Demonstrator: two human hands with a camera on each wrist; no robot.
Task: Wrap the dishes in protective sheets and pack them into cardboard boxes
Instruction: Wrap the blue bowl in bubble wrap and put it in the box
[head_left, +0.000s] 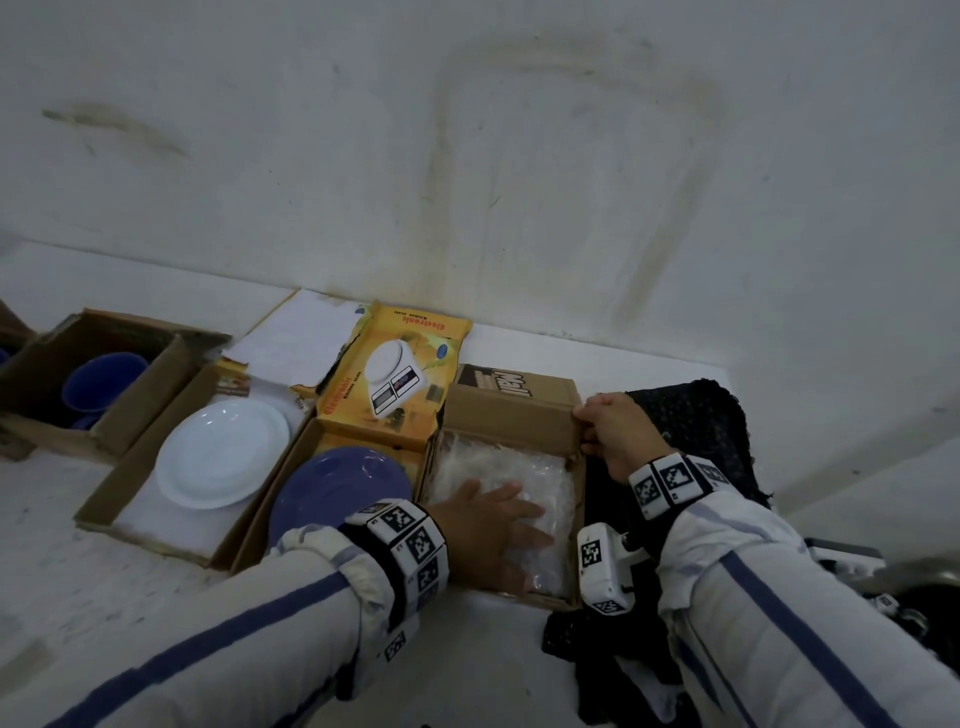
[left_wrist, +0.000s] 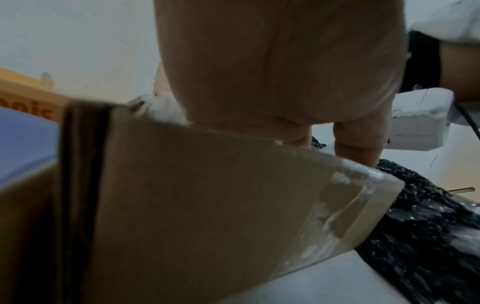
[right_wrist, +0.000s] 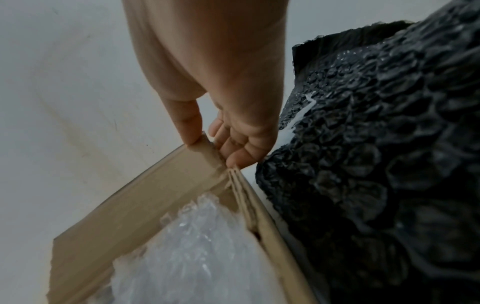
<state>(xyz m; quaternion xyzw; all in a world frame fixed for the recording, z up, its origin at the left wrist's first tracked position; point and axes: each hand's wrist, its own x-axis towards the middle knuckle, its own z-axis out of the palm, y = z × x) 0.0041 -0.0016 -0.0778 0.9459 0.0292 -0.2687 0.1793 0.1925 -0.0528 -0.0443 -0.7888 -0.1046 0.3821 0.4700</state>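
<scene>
A brown cardboard box (head_left: 511, 408) stands open on the white surface, and a bundle in clear bubble wrap (head_left: 524, 470) lies inside it. My left hand (head_left: 491, 530) lies flat on that bundle with straight fingers. My right hand (head_left: 610, 434) pinches the box's far right corner (right_wrist: 205, 147) between thumb and fingers. In the right wrist view the clear bubble wrap (right_wrist: 197, 246) fills the box bottom. The left wrist view shows the box's outer wall (left_wrist: 207, 195) with clear tape at its corner, and my left hand (left_wrist: 280, 67) reaching over it.
Black bubble wrap (head_left: 696, 431) lies right of the box. To the left stand an orange kitchen-scale box (head_left: 395, 374) holding a blue plate (head_left: 337, 491), a box with a white plate (head_left: 223, 452), and a box with a blue cup (head_left: 101, 382). The wall is close behind.
</scene>
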